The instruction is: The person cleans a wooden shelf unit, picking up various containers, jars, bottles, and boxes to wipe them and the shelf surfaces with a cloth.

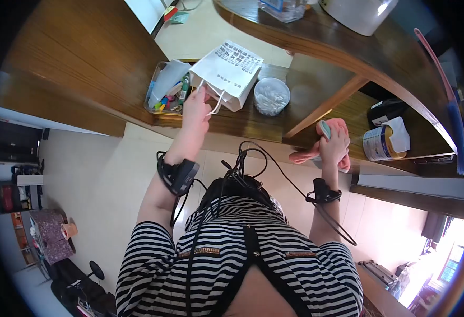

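Note:
My left hand [195, 110] is closed at the near edge of a white paper bag [226, 66] with dark printed characters, and its fingers hold the bag's white cord handle. The bag lies tilted on the wooden shelf, between a clear bin [151, 100] of small colourful items and a round tub [272, 96] of cotton swabs. To the right, my right hand [335, 145] is wrapped round a bunched pink cloth [303, 156] with a pale teal side, at the shelf's front edge.
A wooden divider [322, 108] stands between the hands. Beyond it are a tin [378, 143] and a dark bottle [386, 112]. A curved upper shelf [300, 39] bears a white container [356, 16]. Black cables [242, 158] hang between my strapped wrists.

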`<action>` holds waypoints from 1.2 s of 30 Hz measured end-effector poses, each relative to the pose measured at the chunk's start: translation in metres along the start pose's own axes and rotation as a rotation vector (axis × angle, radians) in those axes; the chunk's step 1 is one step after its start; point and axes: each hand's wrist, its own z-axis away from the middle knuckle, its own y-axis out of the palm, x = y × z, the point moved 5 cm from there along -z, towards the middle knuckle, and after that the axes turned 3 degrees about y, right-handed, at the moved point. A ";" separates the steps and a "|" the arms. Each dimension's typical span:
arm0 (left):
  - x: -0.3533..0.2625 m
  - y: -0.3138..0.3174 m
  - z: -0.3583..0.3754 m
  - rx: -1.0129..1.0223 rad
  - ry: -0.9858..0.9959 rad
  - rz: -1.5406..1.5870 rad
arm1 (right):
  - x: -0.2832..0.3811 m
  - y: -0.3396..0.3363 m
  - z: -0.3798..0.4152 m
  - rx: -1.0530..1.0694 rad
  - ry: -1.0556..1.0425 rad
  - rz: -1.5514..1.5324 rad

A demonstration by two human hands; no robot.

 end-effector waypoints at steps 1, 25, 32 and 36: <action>-0.013 0.004 0.009 0.023 0.104 -0.009 | -0.005 0.002 -0.007 -0.040 -0.016 -0.056; -0.145 -0.003 0.164 0.257 0.483 -0.404 | -0.020 0.003 -0.089 -0.108 -0.002 -0.222; -0.131 -0.027 0.182 0.412 0.329 -0.394 | 0.002 -0.029 -0.054 -0.320 -0.123 -0.082; -0.117 -0.037 0.191 0.296 0.323 -0.491 | 0.024 -0.004 0.041 0.170 -0.205 -0.522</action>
